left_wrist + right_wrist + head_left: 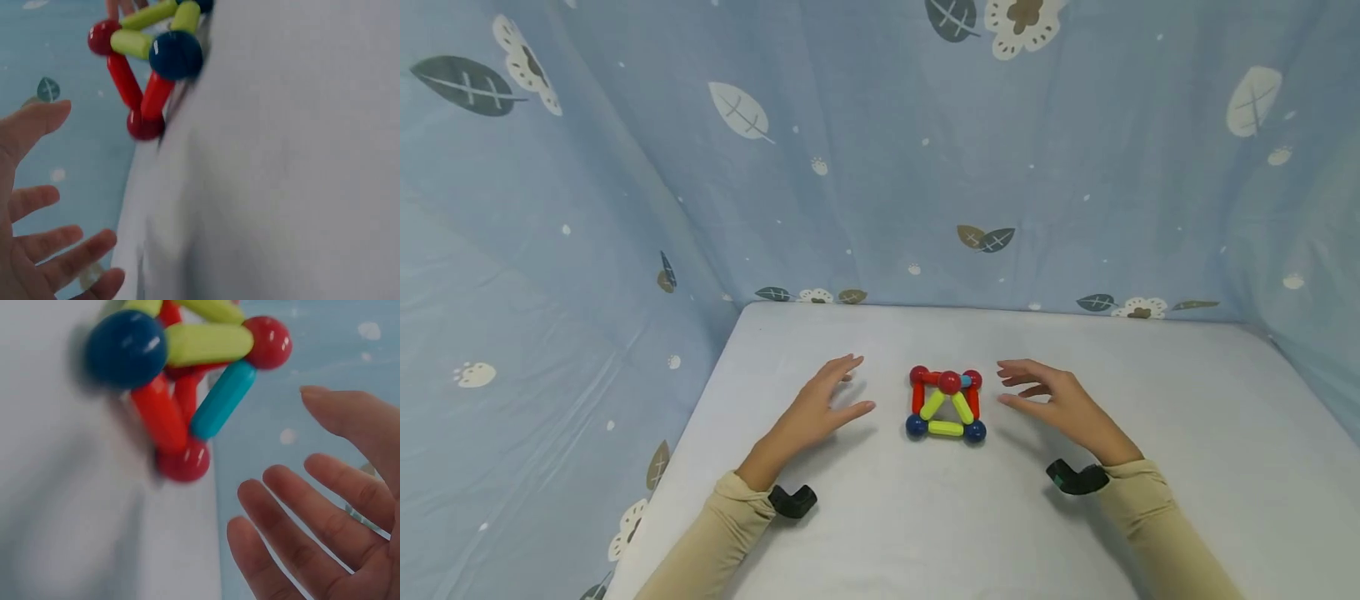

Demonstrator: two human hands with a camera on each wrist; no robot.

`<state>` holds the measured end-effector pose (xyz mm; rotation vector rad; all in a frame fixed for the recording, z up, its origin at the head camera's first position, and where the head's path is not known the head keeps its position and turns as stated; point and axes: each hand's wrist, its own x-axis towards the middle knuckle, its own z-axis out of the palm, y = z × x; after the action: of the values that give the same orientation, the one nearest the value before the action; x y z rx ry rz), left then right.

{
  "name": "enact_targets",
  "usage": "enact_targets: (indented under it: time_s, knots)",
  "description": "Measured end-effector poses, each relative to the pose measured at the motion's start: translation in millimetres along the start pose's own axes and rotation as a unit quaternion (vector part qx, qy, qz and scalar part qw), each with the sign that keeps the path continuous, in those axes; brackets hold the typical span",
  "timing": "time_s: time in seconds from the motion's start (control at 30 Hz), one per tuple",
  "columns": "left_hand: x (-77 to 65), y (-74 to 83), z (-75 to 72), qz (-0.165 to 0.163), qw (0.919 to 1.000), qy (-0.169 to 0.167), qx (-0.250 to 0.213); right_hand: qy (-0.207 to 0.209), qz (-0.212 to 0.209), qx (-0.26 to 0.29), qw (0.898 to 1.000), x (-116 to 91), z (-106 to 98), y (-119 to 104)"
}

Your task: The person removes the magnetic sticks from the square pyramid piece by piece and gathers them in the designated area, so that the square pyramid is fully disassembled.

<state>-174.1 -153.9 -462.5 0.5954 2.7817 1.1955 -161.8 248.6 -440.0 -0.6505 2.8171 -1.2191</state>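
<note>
A pyramid-shaped model of coloured rods and balls (946, 428) stands on the white table, between the two hands. Two dark blue balls (916, 427) form its near corners, red balls (919, 376) its far ones, and another red ball (950, 382) tops it. Its rods are yellow-green and red, with one light blue rod (224, 400). To its left is my left hand (814, 410), fingers spread and apart from it. My right hand (1060, 408) hovers on the other side with fingers loosely bent, touching nothing.
The white table (880, 517) reaches back to a blue patterned cloth (880, 167) that hangs behind it and along both sides. A black wrist camera (792, 502) sits on the left wrist, another black camera (1077, 477) on the right.
</note>
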Motion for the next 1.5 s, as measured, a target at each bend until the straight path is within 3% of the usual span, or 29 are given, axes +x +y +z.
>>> enact_targets:
  time_s: [0.2,0.33,0.5,0.7,0.83,1.07,1.3,1.5]
  knots:
    - [20.8,19.3,27.6,0.015,0.9969,-0.014,-0.075,0.002,-0.009,0.041,0.999,22.3,15.9,-12.1]
    - [31.3,29.2,41.7,0.016,0.9919,-0.041,-0.120,-0.001,-0.002,0.045,0.999,32.4,26.4,-17.3]
    - [41.8,40.6,58.5,0.023,0.9868,-0.074,-0.142,-0.006,-0.006,0.048,0.999,36.5,35.4,-24.6]
    - [47.3,50.1,74.1,0.046,0.9844,-0.080,-0.150,-0.007,-0.040,0.056,0.998,40.1,42.7,-35.9]
    - [47.6,51.7,77.6,0.056,0.9827,-0.059,-0.166,-0.018,-0.064,0.064,0.996,45.2,47.4,-43.4]
    - [49.6,50.7,76.0,0.055,0.9818,-0.031,-0.179,0.009,-0.078,-0.023,0.997,49.2,50.1,-50.5]
    - [52.5,54.0,74.1,0.057,0.9762,-0.042,-0.205,-0.005,-0.063,0.000,0.998,51.3,48.7,-54.0]
    - [52.0,56.0,77.1,0.031,0.9777,-0.039,-0.204,0.001,-0.070,-0.001,0.998,50.6,49.7,-56.8]
